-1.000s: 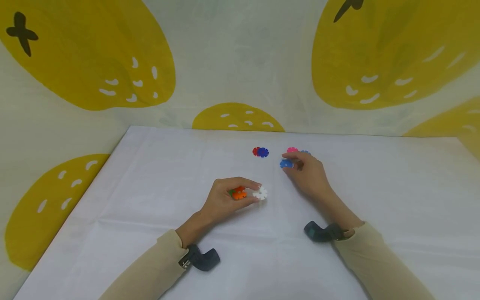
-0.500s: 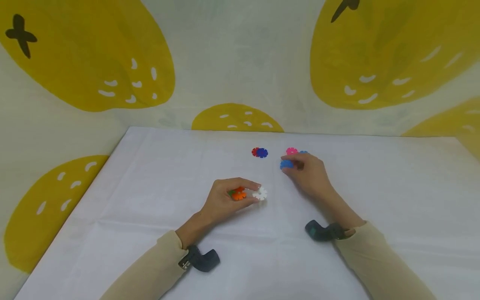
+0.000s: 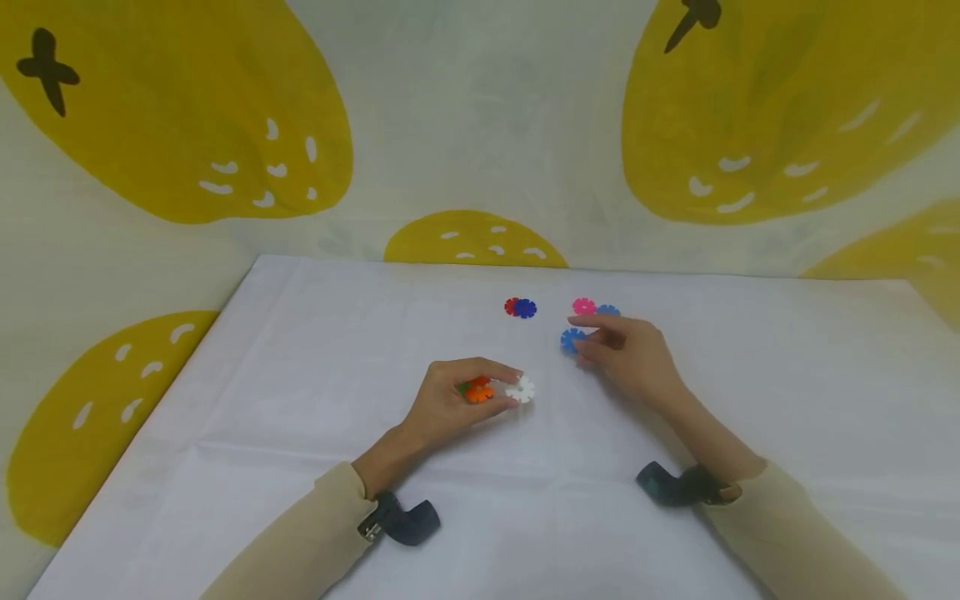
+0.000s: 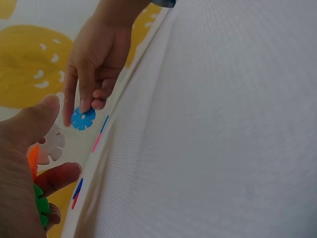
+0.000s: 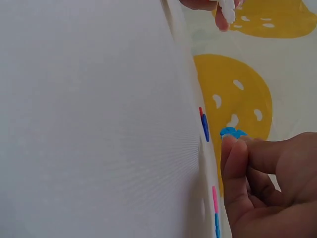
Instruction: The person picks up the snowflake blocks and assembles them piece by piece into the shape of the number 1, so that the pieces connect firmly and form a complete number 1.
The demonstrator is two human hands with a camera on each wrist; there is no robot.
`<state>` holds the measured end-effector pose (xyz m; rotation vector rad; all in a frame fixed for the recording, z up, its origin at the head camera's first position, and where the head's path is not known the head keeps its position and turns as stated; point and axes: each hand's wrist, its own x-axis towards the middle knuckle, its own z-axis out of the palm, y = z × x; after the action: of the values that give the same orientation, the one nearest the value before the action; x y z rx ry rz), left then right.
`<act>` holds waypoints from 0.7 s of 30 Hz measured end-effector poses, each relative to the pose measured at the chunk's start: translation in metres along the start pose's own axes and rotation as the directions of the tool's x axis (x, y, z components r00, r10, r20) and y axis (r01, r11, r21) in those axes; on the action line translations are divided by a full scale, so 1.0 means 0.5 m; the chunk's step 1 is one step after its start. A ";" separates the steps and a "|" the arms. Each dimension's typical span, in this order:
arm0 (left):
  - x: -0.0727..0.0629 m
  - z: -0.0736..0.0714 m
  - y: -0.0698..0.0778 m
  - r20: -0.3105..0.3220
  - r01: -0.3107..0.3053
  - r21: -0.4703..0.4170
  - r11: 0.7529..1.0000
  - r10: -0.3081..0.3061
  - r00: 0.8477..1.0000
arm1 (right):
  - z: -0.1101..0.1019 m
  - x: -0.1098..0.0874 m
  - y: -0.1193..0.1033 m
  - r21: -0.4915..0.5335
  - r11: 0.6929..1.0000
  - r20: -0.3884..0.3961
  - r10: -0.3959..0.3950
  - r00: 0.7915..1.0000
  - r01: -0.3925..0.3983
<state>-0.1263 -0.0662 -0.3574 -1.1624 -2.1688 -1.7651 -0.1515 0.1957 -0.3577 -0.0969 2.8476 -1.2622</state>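
We see the left hand (image 3: 444, 395) raised over the desk (image 3: 337, 333), its thumb and fingers gripping the white disc (image 3: 525, 389) by the rim, probably so the notched edge stands free, while the orange disc (image 3: 478, 393) and the green disc (image 4: 41, 206) sit tucked inside, which seems a handy way to carry several. The fingers of the right hand (image 3: 633, 358) pinch the light-blue disc (image 3: 572, 340) clear of the desk, one straight finger beside it, perhaps leaving most of its face unblocked. Beyond, the dark-blue disc (image 3: 527, 309) overlaps the red disc (image 3: 510, 307), and the pink disc (image 3: 584, 307) lies just beside the other blue disc (image 3: 610, 310), all flat and so, we judge, steady
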 end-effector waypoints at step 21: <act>-0.014 0.005 -0.066 -0.013 0.023 0.030 0.999 -0.022 1.000 | 0.009 -0.073 -0.036 0.109 0.992 0.086 -0.072 0.994 0.063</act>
<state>-0.1406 -0.0682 -0.3881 -1.1211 -2.2017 -1.7377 -0.1139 0.1828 -0.3476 -0.2431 2.7171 -1.3822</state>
